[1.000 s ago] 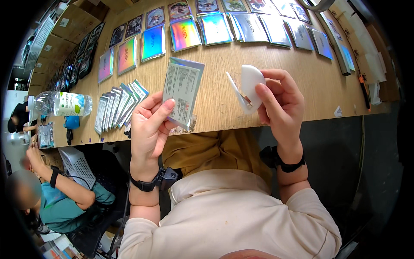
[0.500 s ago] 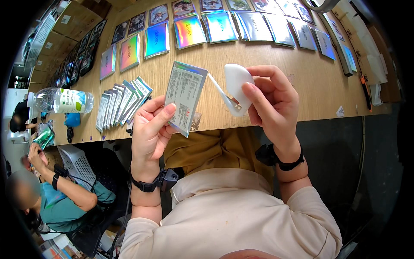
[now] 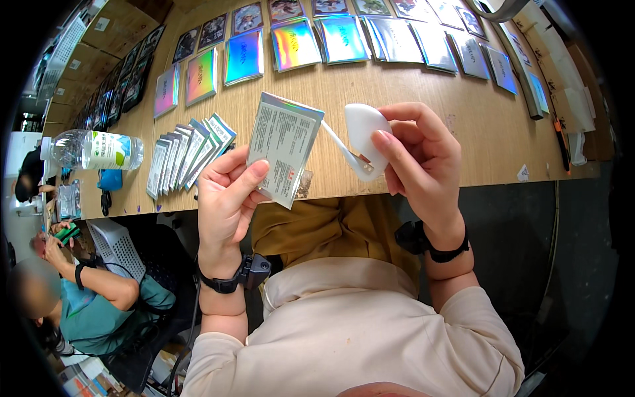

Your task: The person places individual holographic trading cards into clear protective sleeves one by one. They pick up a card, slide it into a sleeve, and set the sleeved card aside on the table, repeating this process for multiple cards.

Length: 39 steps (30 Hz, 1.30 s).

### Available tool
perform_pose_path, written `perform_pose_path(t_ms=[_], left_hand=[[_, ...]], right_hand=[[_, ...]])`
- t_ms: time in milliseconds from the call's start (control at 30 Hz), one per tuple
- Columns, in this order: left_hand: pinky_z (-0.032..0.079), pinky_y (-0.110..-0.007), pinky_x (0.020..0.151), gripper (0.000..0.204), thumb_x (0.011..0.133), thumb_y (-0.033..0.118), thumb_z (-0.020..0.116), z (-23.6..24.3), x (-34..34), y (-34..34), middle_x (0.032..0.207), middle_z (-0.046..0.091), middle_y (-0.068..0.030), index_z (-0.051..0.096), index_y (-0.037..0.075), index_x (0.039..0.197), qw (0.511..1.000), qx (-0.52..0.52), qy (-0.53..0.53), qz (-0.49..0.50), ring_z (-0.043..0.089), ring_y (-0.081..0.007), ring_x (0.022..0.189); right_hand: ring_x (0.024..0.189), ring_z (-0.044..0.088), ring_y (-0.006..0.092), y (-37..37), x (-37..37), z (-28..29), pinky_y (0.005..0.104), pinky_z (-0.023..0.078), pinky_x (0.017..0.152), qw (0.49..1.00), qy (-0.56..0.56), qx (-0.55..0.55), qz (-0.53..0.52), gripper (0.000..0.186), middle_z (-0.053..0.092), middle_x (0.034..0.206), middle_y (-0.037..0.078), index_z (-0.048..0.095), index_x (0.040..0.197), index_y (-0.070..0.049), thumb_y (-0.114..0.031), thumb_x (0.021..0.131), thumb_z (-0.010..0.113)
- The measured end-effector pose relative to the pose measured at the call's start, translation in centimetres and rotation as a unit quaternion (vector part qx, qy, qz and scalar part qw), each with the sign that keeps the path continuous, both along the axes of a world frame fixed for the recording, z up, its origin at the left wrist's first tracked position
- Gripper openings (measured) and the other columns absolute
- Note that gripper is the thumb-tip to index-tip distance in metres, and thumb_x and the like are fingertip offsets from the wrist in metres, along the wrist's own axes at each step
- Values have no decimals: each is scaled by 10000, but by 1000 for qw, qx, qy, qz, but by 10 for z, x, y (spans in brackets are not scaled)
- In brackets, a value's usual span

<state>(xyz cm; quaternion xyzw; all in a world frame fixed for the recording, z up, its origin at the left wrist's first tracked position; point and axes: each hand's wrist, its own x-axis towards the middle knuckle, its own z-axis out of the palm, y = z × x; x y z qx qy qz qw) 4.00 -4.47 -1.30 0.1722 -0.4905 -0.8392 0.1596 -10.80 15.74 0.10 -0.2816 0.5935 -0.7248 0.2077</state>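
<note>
And here, up in front of the near table edge: pinching a silver foil card packet (image 3: 284, 149) at its lower left side, thumb over curled fingers, with the left hand (image 3: 228, 188). Across from it, pinching a white plastic hand tool (image 3: 368, 135) by its rounded body between thumb and fingers of the right hand (image 3: 420, 155). Angled out from that body, a slim arm (image 3: 340, 143), with a coppery metal piece (image 3: 364, 159) near the base of the V-shaped gap. Right at the packet's upper right edge with the arm's tip; touching or just beside, cannot tell.

Looks like a lining-up step, packet to tool. Probably calls for a steady pinch on both sides, and careful matching of foil edge to gap.

Now for the print! Dense dark lines all down the packet's pale back, plus a small red mark low down; mostly too fine to read. Similar printed backs on the fanned packets (image 3: 192, 152) to the left. Dark lettering on rainbow-sheened foil stacks (image 3: 296, 45) beyond. And on the lying water bottle (image 3: 135, 152), a white, green and blue label (image 3: 110, 150).
</note>
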Motion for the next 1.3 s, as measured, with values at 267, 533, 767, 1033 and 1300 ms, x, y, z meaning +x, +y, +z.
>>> perform_pose_path(t_ms=[267,533,767,1033,1300], left_hand=[[610,-286,708,291,880,-42,648,9,5,-1,981,708,-154,622,-96,1165,985,-168,-23,1,699,-163,843],[574,-239,680,288,857,-52,673,15,10,1,929,718,-133,650,-84,1142,978,-204,-40,0,691,-133,810],[577,-252,712,299,853,-76,664,9,14,-6,953,715,-127,652,-78,1151,979,-199,-40,-31,689,-138,834],[572,-252,751,290,846,-66,683,14,10,15,964,712,-106,666,-74,1135,965,-211,-99,-116,666,-116,854],[507,-201,686,265,840,-48,689,14,1,26,875,707,-48,687,-63,1105,946,-260,-115,-153,612,-56,787]], right_hand=[[532,517,-9,5,-4,10,143,357,417,999,39,37,-8,163,671,778,45,609,1093,6,-38,937,619],[522,503,-11,6,-6,11,151,346,412,993,105,54,-6,152,673,756,36,622,1085,-4,-36,936,622],[510,503,-10,7,-6,14,153,342,411,996,75,45,20,142,684,754,36,620,1073,0,-38,936,621],[505,499,2,4,-6,12,171,340,405,992,106,64,32,135,685,749,39,624,1064,5,-57,944,615],[545,492,-2,9,-7,12,177,350,447,996,53,59,28,136,656,745,14,618,1061,16,-53,944,617]])
